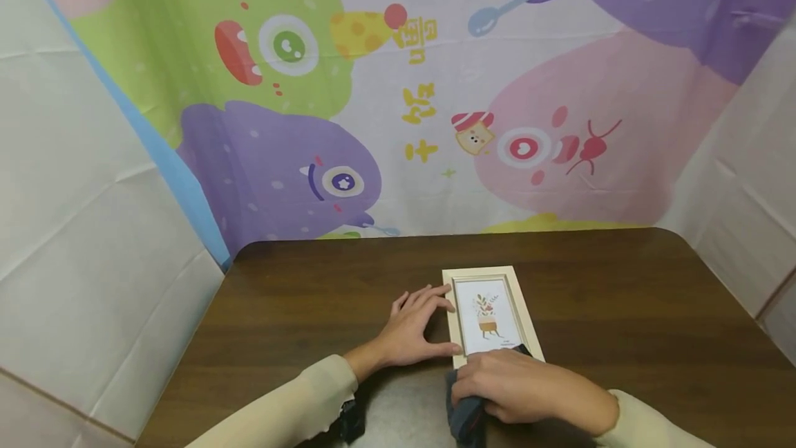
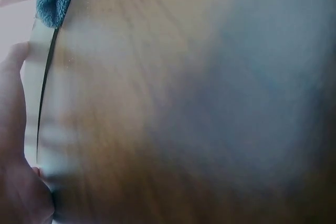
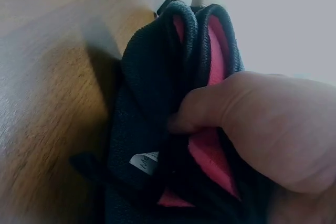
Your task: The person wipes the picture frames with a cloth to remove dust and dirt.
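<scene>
A picture frame (image 1: 531, 323) with a cream border lies flat on the table, around a print of a potted plant. My left hand (image 1: 407, 330) rests at its left side, with spread fingers on the border and the thumb near the lower left corner. At the frame's near end, my right hand (image 1: 513, 382) grips a folded dark cloth (image 1: 465, 417) and presses it against the frame. In the right wrist view the cloth (image 3: 144, 82) shows pink inner folds, a white tag and a loop, with the right thumb pressing into it. The left wrist view shows the frame's edge (image 2: 34, 90) beside the left thumb.
The dark brown wooden table (image 1: 311, 275) reaches back to a curtain (image 1: 410, 192) printed with cartoon monsters. Pale panels (image 1: 93, 227) stand at both sides. A black strap (image 1: 352, 424) is at the left wrist.
</scene>
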`<state>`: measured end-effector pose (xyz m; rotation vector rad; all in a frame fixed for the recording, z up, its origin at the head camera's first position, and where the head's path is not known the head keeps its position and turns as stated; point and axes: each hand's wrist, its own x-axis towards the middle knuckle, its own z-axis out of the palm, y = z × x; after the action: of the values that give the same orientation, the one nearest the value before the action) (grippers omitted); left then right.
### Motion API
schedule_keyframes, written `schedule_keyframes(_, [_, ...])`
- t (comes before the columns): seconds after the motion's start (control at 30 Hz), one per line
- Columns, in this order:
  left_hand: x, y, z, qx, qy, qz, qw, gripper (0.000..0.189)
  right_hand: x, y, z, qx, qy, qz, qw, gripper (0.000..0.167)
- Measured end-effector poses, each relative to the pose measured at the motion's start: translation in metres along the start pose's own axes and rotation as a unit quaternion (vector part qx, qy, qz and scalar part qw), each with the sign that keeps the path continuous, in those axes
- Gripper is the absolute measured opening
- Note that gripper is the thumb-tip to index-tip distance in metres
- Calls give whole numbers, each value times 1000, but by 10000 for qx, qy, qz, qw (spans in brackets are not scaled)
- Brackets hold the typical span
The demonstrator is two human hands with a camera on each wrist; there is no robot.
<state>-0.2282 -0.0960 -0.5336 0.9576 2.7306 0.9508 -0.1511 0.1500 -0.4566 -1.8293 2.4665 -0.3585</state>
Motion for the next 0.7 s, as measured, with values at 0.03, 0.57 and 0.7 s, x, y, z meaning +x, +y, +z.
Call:
schedule_keyframes(0.03, [0, 0, 0, -9, 15, 31, 10000, 61, 1, 0, 0, -32, 10, -28, 10000, 36])
schedule_keyframes(0.57, [0, 4, -3, 5, -102, -161, 9998, 62, -9, 1, -10, 145, -291, 79, 9994, 50])
schedule_keyframes(0.7, [0, 5, -4, -19, -86, -132, 9999, 63, -18, 3, -23, 334, -329, 123, 9988, 54])
